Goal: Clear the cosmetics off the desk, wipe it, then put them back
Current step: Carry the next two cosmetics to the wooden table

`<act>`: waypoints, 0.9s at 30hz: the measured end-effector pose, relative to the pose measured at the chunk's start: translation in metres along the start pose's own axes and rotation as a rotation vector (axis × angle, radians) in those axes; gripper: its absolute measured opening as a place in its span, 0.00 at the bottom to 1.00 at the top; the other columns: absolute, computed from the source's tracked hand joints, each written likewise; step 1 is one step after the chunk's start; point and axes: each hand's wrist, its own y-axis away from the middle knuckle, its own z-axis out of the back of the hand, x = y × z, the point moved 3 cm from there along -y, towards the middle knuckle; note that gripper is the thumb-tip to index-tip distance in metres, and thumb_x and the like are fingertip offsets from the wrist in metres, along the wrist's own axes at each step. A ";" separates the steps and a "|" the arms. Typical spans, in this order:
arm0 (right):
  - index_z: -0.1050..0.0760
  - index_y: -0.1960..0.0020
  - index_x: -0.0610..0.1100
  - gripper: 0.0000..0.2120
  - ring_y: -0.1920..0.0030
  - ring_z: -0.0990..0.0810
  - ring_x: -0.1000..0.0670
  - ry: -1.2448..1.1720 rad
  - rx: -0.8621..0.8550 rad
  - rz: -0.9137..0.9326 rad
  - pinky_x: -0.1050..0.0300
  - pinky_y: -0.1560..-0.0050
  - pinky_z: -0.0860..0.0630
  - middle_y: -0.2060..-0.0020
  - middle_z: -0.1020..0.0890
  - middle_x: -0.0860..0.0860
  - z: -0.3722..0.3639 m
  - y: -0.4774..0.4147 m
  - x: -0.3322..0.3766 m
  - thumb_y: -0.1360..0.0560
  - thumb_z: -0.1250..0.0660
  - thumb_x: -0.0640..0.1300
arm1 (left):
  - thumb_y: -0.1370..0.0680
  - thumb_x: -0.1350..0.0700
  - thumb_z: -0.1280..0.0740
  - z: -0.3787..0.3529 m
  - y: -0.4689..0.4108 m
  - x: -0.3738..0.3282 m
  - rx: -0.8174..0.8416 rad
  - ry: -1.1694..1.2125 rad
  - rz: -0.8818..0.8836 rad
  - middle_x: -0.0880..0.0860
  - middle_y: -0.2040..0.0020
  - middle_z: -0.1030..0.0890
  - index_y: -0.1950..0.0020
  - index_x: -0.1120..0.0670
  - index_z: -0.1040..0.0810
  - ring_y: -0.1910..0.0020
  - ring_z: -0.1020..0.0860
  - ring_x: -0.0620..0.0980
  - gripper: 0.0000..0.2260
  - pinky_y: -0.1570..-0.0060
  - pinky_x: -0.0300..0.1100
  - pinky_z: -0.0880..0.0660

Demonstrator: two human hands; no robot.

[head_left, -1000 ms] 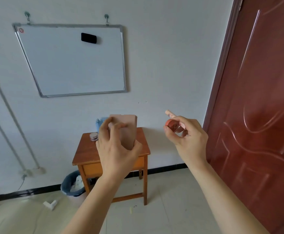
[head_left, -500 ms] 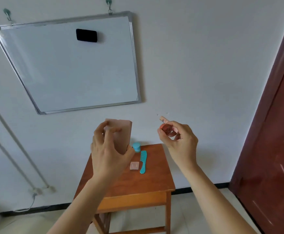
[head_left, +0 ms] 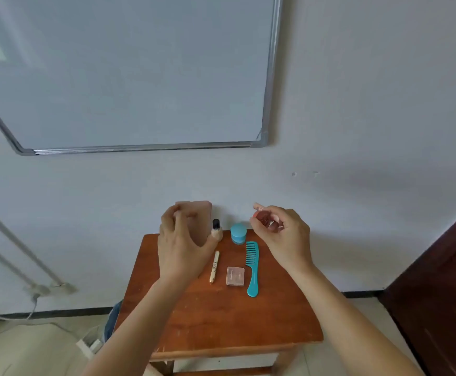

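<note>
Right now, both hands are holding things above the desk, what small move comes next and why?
Probably set the pink box down at the back-left of the desk: the left hand grips it over that corner, beside the black-capped bottle.

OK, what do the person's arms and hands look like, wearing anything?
The left hand and right hand are bare: no gloves, rings or watch show. Both forearms are bare too; no sleeve is in view.

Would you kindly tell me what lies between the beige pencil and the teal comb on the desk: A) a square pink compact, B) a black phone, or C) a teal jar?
A: the square pink compact lies flat between the beige pencil and the teal comb.
</note>
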 end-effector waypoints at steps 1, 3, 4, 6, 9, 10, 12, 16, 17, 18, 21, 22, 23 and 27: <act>0.18 0.50 0.52 0.13 0.58 0.22 0.59 0.037 -0.002 -0.039 0.73 0.60 0.27 0.53 0.17 0.61 -0.010 -0.007 -0.009 0.29 0.29 0.59 | 0.33 0.41 0.28 -0.014 -0.011 0.013 0.045 -0.006 0.010 0.45 0.30 0.40 0.35 0.46 0.33 0.35 0.31 0.51 0.30 0.44 0.54 0.23; 0.19 0.49 0.53 0.14 0.60 0.23 0.59 0.100 0.010 -0.119 0.70 0.62 0.27 0.58 0.19 0.60 -0.027 -0.019 -0.026 0.30 0.29 0.61 | 0.32 0.44 0.27 -0.042 -0.028 0.036 0.153 -0.035 0.032 0.46 0.29 0.40 0.35 0.47 0.33 0.34 0.32 0.51 0.29 0.42 0.49 0.25; 0.19 0.49 0.54 0.15 0.60 0.23 0.59 0.129 0.017 -0.146 0.69 0.63 0.26 0.60 0.20 0.60 -0.034 -0.022 -0.036 0.29 0.30 0.62 | 0.32 0.45 0.27 -0.056 -0.035 0.046 0.209 -0.051 0.045 0.47 0.29 0.40 0.34 0.47 0.34 0.33 0.32 0.51 0.29 0.42 0.47 0.26; 0.19 0.48 0.54 0.15 0.60 0.23 0.58 0.173 0.023 -0.206 0.71 0.65 0.27 0.60 0.21 0.61 -0.044 -0.025 -0.056 0.29 0.30 0.62 | 0.32 0.44 0.27 -0.083 -0.048 0.061 0.300 -0.077 0.049 0.48 0.30 0.38 0.35 0.47 0.34 0.34 0.32 0.52 0.29 0.43 0.46 0.25; 0.21 0.46 0.55 0.15 0.58 0.22 0.60 0.199 0.024 -0.355 0.72 0.66 0.28 0.57 0.21 0.60 -0.054 -0.017 -0.087 0.29 0.30 0.62 | 0.32 0.44 0.28 -0.122 -0.054 0.081 0.439 -0.117 0.050 0.49 0.30 0.38 0.34 0.47 0.35 0.35 0.32 0.52 0.29 0.41 0.48 0.26; 0.21 0.46 0.56 0.16 0.58 0.23 0.60 0.208 0.036 -0.407 0.73 0.66 0.29 0.56 0.21 0.60 -0.059 -0.012 -0.098 0.29 0.30 0.62 | 0.32 0.44 0.28 -0.132 -0.052 0.087 0.475 -0.129 0.064 0.50 0.30 0.38 0.34 0.48 0.35 0.34 0.33 0.52 0.30 0.39 0.49 0.27; 0.22 0.45 0.55 0.17 0.57 0.23 0.60 0.221 0.072 -0.487 0.73 0.65 0.28 0.54 0.21 0.59 -0.072 -0.001 -0.119 0.29 0.30 0.62 | 0.33 0.44 0.29 -0.148 -0.046 0.102 0.514 -0.142 0.115 0.50 0.29 0.39 0.33 0.49 0.34 0.32 0.34 0.52 0.31 0.36 0.50 0.29; 0.22 0.45 0.55 0.18 0.57 0.21 0.58 0.242 0.267 -0.578 0.70 0.65 0.24 0.54 0.21 0.59 -0.108 0.018 -0.160 0.29 0.31 0.64 | 0.33 0.42 0.30 -0.165 -0.025 0.131 0.552 -0.232 0.218 0.51 0.29 0.39 0.35 0.50 0.34 0.31 0.35 0.54 0.30 0.35 0.53 0.30; 0.23 0.44 0.55 0.20 0.56 0.21 0.57 0.243 0.327 -0.585 0.68 0.64 0.22 0.54 0.21 0.58 -0.119 0.022 -0.169 0.29 0.32 0.65 | 0.33 0.42 0.29 -0.166 -0.017 0.138 0.551 -0.242 0.255 0.51 0.30 0.39 0.36 0.49 0.34 0.32 0.34 0.54 0.30 0.37 0.53 0.29; 0.23 0.43 0.55 0.21 0.55 0.20 0.56 0.246 0.387 -0.582 0.66 0.62 0.20 0.53 0.21 0.58 -0.130 0.026 -0.176 0.29 0.32 0.67 | 0.33 0.42 0.29 -0.165 -0.010 0.144 0.544 -0.246 0.295 0.50 0.30 0.38 0.36 0.49 0.34 0.33 0.33 0.54 0.29 0.38 0.53 0.28; 0.25 0.41 0.57 0.22 0.50 0.22 0.56 0.294 0.532 -0.531 0.62 0.55 0.20 0.51 0.23 0.59 -0.162 0.030 -0.187 0.29 0.34 0.68 | 0.33 0.42 0.30 -0.162 0.013 0.164 0.541 -0.275 0.400 0.50 0.30 0.39 0.35 0.50 0.34 0.34 0.33 0.55 0.30 0.39 0.55 0.28; 0.25 0.40 0.57 0.22 0.49 0.23 0.56 0.293 0.557 -0.503 0.62 0.54 0.21 0.51 0.23 0.59 -0.173 0.029 -0.190 0.29 0.34 0.68 | 0.33 0.43 0.30 -0.162 0.020 0.171 0.554 -0.291 0.428 0.50 0.29 0.40 0.34 0.50 0.35 0.33 0.33 0.55 0.31 0.38 0.55 0.28; 0.25 0.40 0.58 0.23 0.49 0.23 0.57 0.290 0.578 -0.475 0.62 0.54 0.22 0.50 0.22 0.59 -0.182 0.028 -0.193 0.29 0.35 0.69 | 0.32 0.43 0.29 -0.162 0.026 0.177 0.571 -0.311 0.454 0.50 0.29 0.40 0.34 0.50 0.35 0.32 0.34 0.55 0.31 0.38 0.55 0.28; 0.26 0.36 0.58 0.24 0.51 0.22 0.55 0.279 0.630 -0.410 0.59 0.54 0.22 0.51 0.23 0.56 -0.212 0.027 -0.200 0.28 0.35 0.68 | 0.31 0.43 0.29 -0.161 0.043 0.199 0.615 -0.379 0.549 0.49 0.27 0.42 0.32 0.49 0.37 0.30 0.36 0.54 0.31 0.34 0.55 0.30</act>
